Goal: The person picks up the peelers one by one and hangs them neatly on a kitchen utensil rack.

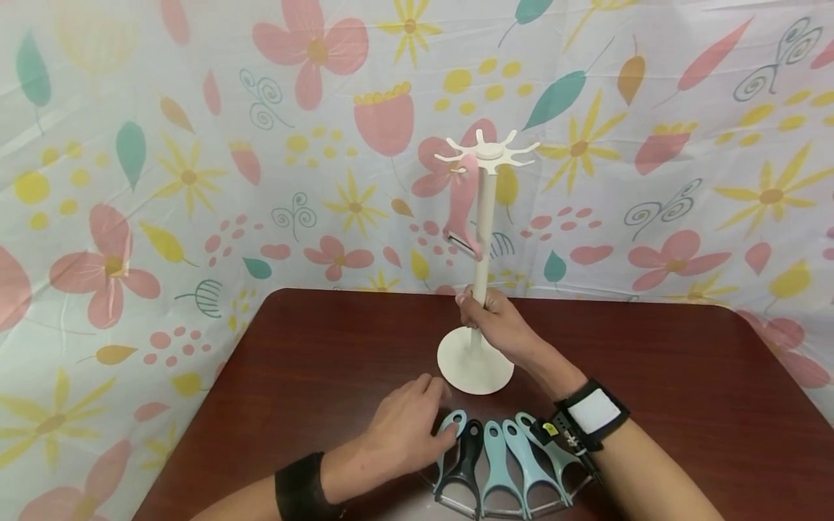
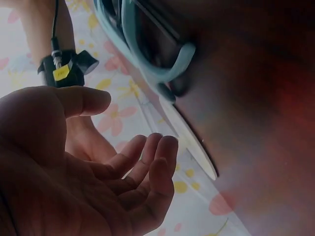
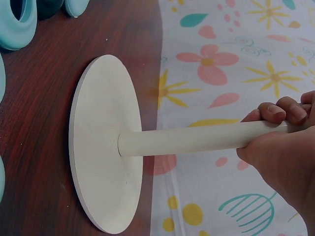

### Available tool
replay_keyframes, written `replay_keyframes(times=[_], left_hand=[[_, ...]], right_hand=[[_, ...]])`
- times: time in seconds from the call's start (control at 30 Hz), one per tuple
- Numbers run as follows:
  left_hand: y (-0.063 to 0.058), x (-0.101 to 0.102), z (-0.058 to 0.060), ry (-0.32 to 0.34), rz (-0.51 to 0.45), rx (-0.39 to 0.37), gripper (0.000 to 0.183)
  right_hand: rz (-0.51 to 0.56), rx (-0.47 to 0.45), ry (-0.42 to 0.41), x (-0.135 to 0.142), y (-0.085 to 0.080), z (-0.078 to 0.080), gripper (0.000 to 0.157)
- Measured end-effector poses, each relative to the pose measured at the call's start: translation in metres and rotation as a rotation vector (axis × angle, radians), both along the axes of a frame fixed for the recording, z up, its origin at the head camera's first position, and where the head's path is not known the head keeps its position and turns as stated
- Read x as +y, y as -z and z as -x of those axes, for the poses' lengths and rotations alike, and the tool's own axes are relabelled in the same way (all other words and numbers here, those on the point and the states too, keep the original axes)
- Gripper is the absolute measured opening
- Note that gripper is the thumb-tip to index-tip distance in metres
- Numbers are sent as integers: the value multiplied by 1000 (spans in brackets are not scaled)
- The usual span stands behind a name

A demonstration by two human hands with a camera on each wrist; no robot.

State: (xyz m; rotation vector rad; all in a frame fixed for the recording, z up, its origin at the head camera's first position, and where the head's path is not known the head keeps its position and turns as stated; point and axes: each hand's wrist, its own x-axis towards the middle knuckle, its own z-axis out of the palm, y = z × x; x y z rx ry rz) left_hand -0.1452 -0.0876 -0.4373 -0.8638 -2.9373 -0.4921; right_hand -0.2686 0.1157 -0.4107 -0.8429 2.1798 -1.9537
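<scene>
My right hand [image 1: 496, 324] grips the post of a white rack stand [image 1: 485, 210], whose round base [image 3: 106, 147] rests on the table. A pink peeler [image 1: 461, 199] hangs from one of the hooks at its top, on the left side. Loosely curled and holding nothing, my left hand [image 1: 409, 427] hovers left of a fan of peelers near the front. Its thumb overlaps the leftmost light blue peeler [image 1: 454, 418] in the head view. Beside that lie a black peeler [image 1: 468, 452] and several more blue ones, including a light blue peeler [image 1: 496, 452] in the middle.
The dark reddish-brown table [image 1: 339, 347] ends at a patterned cloth backdrop [image 1: 195, 181] with flowers and leaves. My right forearm, with a black wrist strap [image 1: 589, 412], passes over the right end of the peeler row.
</scene>
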Motion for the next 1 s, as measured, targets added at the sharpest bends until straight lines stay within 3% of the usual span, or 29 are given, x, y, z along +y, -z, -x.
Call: replay_keyframes(times=[0.47, 1.0], left_hand=[[16, 4, -5, -17, 168, -59, 48], [19, 5, -8, -18, 110, -95, 41]], right_hand=[[-9, 11, 9, 0, -1, 0, 42], [4, -12, 8, 0, -1, 0, 42]])
